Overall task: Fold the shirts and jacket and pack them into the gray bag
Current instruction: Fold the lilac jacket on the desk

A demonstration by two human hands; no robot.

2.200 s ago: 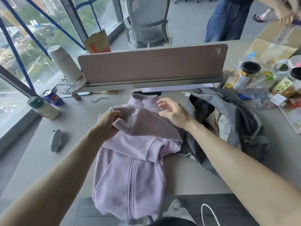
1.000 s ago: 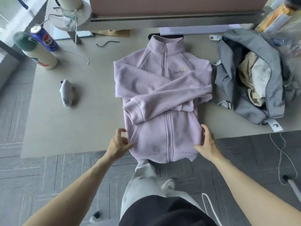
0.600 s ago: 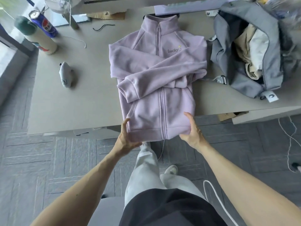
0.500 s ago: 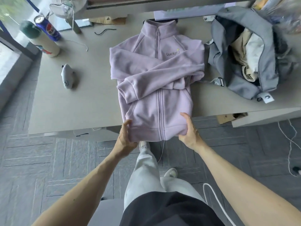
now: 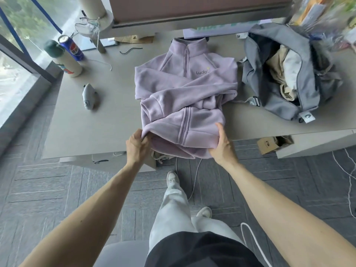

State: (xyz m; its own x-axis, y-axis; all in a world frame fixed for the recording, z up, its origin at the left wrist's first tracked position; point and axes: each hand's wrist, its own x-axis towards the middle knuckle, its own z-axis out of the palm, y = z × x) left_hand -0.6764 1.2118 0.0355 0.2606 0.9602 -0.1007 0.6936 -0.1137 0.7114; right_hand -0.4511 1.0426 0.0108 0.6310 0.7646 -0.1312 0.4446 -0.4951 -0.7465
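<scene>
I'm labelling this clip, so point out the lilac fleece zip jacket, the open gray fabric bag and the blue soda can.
Lilac fleece zip jacket [image 5: 173, 78], head view, chest panel beside the zip.
Open gray fabric bag [image 5: 252, 74], head view, wall nearest the jacket.
Blue soda can [image 5: 73, 49], head view, printed side.

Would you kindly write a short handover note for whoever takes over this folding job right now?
Left hand: grips the near left corner of the lilac jacket at its hem.
Right hand: grips the near right corner of the hem, thumb on top.
Jacket: front up on the table, zipped, hem lifted at the near edge.
Gray bag: open, to the right of the jacket, with cream and white clothes inside.
Done: sleeves crossed over the chest.
Left: likely fold the hem up towards the collar, then pack the jacket into the bag.
</scene>
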